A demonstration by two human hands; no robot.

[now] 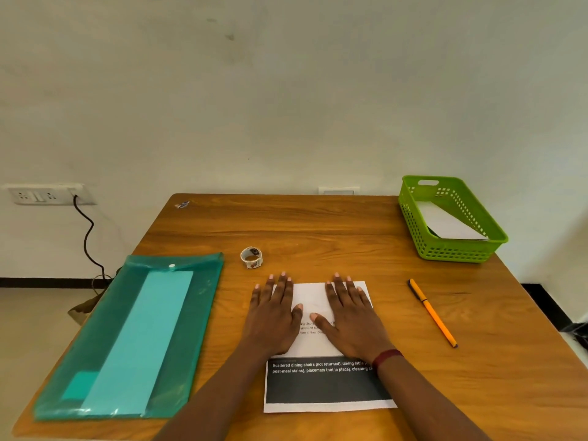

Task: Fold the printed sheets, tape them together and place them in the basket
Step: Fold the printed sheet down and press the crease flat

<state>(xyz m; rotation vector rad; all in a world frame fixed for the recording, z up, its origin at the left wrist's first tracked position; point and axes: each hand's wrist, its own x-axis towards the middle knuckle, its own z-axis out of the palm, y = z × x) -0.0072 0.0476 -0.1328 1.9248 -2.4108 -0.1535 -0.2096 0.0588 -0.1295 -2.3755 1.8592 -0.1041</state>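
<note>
Head view, lower centre of the frame: a printed sheet (324, 388) lies on the wooden table (318, 224), its dark banner with white text nearest the person and its far part folded over, blank side up. Both hands press flat on that fold, fingers spread, grasping nothing: the left hand (275, 316) on its left edge, partly over the table, the right hand (350, 316) on its right half, a dark red band (386, 358) at the wrist. At lower left, a teal plastic envelope folder (133, 335) holds a lighter sheet. At right, well apart from the paper, lies an orange pen (432, 313). Just beyond the left fingertips sits a small tape roll (251, 257). Upper right, at the table's far corner, a green basket (451, 249) holds white paper (445, 222).
</note>
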